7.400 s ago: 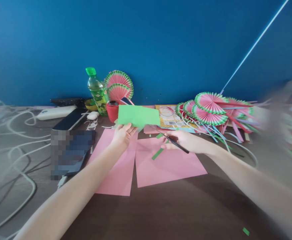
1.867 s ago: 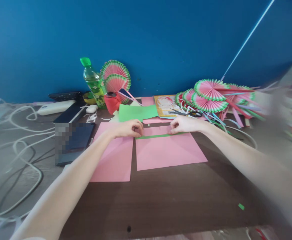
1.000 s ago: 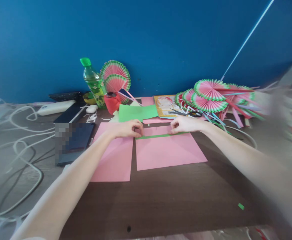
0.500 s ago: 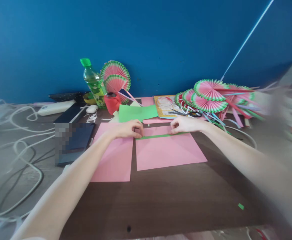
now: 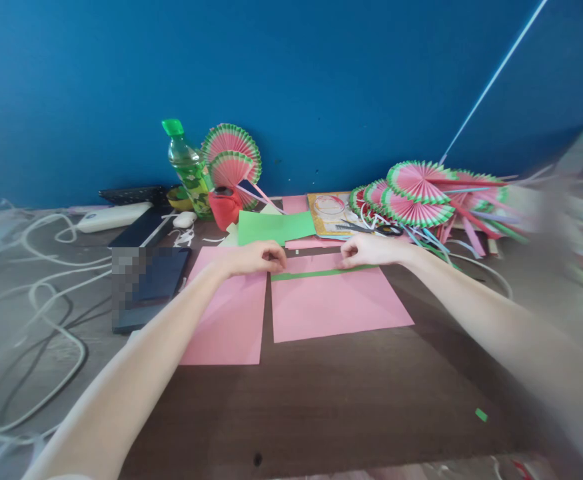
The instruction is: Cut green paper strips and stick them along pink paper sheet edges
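Head — green strip (image 5: 314, 274) under left grip (image 5: 258, 258), right grip (image 5: 366, 251).

There are two hands (image 5: 258, 259), two front pink sheets (image 5: 341, 305) and one bottle (image 5: 190, 175).

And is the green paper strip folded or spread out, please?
Spread out lengthwise: the green paper strip runs across the pink sheet between left hand and right hand.

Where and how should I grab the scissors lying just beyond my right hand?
Probably by the dark handles, with your right hand coming down from above on the right. The scissors lie roughly flat, blade tips pointing left over the yellow booklet, so the handle end sits on your right. That should keep your fingers off the blades.
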Demonstrator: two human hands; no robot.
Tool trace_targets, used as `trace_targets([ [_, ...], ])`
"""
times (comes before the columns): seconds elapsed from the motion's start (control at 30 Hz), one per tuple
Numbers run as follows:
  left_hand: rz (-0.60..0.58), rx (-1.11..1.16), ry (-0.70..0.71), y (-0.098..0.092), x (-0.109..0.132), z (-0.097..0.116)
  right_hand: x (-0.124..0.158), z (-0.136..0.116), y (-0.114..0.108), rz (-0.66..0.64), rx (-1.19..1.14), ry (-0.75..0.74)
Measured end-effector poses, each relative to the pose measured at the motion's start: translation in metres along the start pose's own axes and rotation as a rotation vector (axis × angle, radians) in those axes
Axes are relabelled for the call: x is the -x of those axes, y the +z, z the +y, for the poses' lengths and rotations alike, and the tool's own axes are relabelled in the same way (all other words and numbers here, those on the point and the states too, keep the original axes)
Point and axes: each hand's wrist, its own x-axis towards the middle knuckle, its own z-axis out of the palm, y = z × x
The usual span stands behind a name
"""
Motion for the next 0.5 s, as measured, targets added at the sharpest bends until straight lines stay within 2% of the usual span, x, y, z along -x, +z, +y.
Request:
trace_targets([
  [0.13, 0.075, 0.084, -0.052, -0.002, 0.001, -0.002, 0.001, 0.001, -0.002, 0.001, -0.025, -0.01],
  [0.27, 0.24, 0.146, -0.034, -0.008, 0.0, -0.011, 0.003, 0.001, -0.004, 0.039, -0.075, 0.014],
  [0.4, 0.407, 0.147, -0.084, -0.016, 0.002, -0.015, 0.004, -0.001, -0.007, 0.148, -0.154, 0.049],
  [0.5, 0.522, 0.078, -0.205, -0.025, 0.006, -0.019, 0.003, 0.0, -0.006, 0.255, -0.217, 0.065],
])
